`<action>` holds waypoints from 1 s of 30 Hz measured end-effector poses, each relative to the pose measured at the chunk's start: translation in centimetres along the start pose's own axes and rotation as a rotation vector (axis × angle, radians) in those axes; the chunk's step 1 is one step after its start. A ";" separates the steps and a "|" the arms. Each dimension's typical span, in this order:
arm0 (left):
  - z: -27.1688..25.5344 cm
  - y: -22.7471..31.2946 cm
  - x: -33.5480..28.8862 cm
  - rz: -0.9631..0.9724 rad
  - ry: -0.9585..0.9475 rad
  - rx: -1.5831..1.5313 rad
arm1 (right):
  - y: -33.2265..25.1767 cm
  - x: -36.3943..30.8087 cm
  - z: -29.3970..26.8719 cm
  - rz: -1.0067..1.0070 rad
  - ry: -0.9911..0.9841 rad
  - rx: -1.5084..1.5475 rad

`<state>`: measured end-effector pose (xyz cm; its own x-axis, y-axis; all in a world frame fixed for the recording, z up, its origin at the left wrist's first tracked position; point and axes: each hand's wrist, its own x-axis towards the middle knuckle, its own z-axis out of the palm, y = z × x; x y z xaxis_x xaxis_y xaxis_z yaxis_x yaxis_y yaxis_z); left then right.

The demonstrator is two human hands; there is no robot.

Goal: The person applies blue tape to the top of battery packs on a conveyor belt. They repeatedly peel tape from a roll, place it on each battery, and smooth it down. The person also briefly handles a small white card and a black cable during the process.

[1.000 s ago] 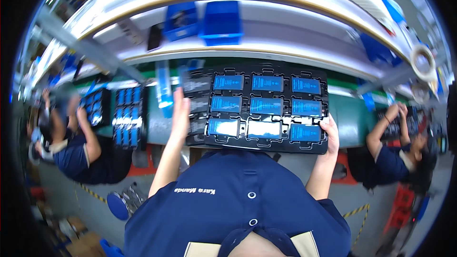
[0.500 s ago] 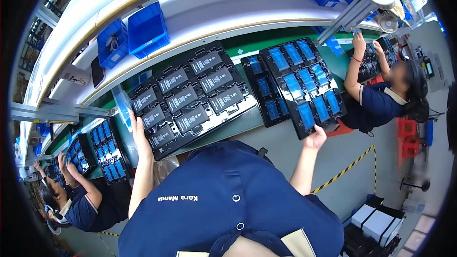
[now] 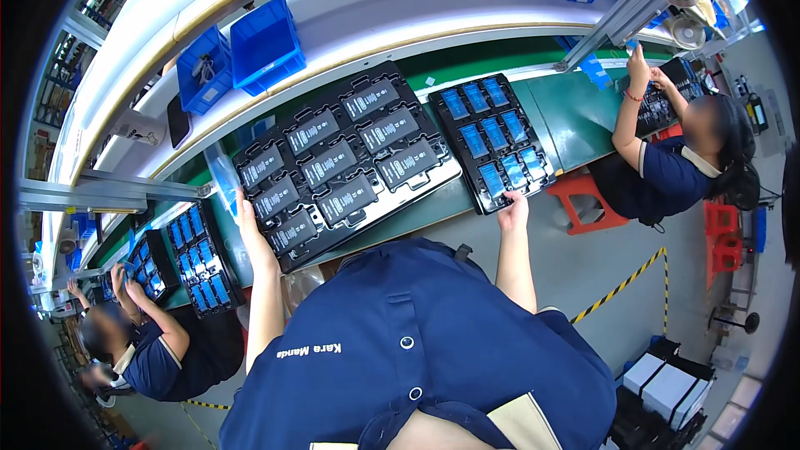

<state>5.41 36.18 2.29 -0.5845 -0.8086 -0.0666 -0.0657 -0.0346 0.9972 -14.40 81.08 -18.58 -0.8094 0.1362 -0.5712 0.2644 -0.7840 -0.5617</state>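
Note:
My left hand (image 3: 252,223) lies along the left edge of a large black plastic tray (image 3: 385,210), its fingers stretched out. Rows of flat dark grey batteries (image 3: 329,162) with white print sit in that tray's pockets. With my right hand (image 3: 514,210) I grip the near edge of another black tray (image 3: 471,177), fingers closed on its rim. This tray holds flat pieces covered in blue film (image 3: 473,140) and sits right of the grey-battery tray, on the green bench. Whether another tray lies beneath it is hidden.
Two blue bins (image 3: 268,43) stand on the white shelf (image 3: 367,21) behind the trays. A co-worker (image 3: 683,146) handles parts at right, near a red stool (image 3: 583,200). Another co-worker (image 3: 158,350) sits at left, near a tray of blue-covered pieces (image 3: 200,258). A metal post (image 3: 600,29) rises at the back right.
The blue-piece tray in my right hand has moved left and away from me, over the spot where a similar tray lay. My left hand stays at the grey-battery tray's edge.

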 end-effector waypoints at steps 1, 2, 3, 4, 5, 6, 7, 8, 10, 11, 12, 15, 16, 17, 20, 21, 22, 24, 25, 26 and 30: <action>-0.1 -0.1 0.0 0.007 0.006 0.004 | 0.5 -0.4 0.0 -0.156 0.001 -0.165; -0.1 -0.2 0.0 0.015 0.012 0.009 | 0.2 -0.9 -0.3 -0.112 0.057 -0.396; -0.1 -0.2 0.0 0.022 0.016 0.012 | -0.1 -1.3 -0.5 -0.066 0.113 -0.626; 0.0 -0.1 -0.1 0.002 0.014 0.000 | -0.5 -1.5 -0.8 -0.075 0.107 -0.750; 0.0 0.1 -0.1 -0.003 0.013 0.010 | -1.1 -2.2 0.0 -0.028 0.144 -0.883; 0.0 0.2 -0.2 -0.008 0.012 0.020 | -1.9 -2.8 0.9 0.022 0.182 -1.016; 0.0 0.2 -0.1 -0.009 0.008 0.029 | -2.5 -3.3 1.8 0.070 0.221 -1.144; -0.1 0.1 0.0 -0.001 -0.009 0.004 | -2.9 -3.2 1.9 0.082 0.213 -1.128; 0.4 0.6 -0.4 -0.020 -0.005 -0.040 | -2.9 -2.7 1.5 0.049 0.238 -1.077; 0.6 0.9 -0.5 -0.029 -0.004 -0.061 | -2.7 -2.4 1.4 0.006 0.265 -1.096; 0.4 0.6 -0.3 -0.026 -0.006 -0.065 | -2.5 -2.2 1.1 -0.007 0.290 -1.093; -0.2 -0.4 0.3 -0.017 -0.009 -0.079 | -2.4 -1.9 1.1 -0.008 0.330 -1.117; -0.1 -0.4 0.2 -0.020 -0.008 -0.085 | -2.8 -2.1 1.4 0.018 0.320 -1.153; -0.1 -0.4 0.2 -0.022 -0.008 -0.091 | -3.1 -2.3 1.7 0.044 0.311 -1.189; -0.3 -0.7 0.4 -0.018 -0.017 -0.096 | -3.1 -3.6 3.0 0.073 0.300 -1.457; -0.3 -0.7 0.4 -0.013 -0.016 -0.091 | -3.0 -4.1 3.3 0.068 0.293 -1.540; -0.2 -0.6 0.3 -0.012 -0.014 -0.099 | -2.5 -4.1 2.9 0.041 0.301 -1.519; 0.3 -0.1 0.0 -0.010 -0.006 -0.114 | -2.5 -3.8 2.4 0.063 0.315 -1.415; -0.1 -0.4 0.0 0.036 0.010 -0.092 | -2.5 -3.8 2.6 0.074 0.315 -1.368; -0.7 -1.0 0.1 0.083 0.028 -0.070 | -2.7 -3.7 2.3 -0.012 0.314 -1.615; -1.4 0.5 -0.6 0.386 0.225 0.075 | -2.2 -6.5 7.4 -0.702 0.146 -1.771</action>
<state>6.83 35.87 2.89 -0.3877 -0.8620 0.3265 0.0594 0.3300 0.9421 -13.59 77.43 -9.17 -0.9742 0.2252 0.0126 0.1879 0.8414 -0.5066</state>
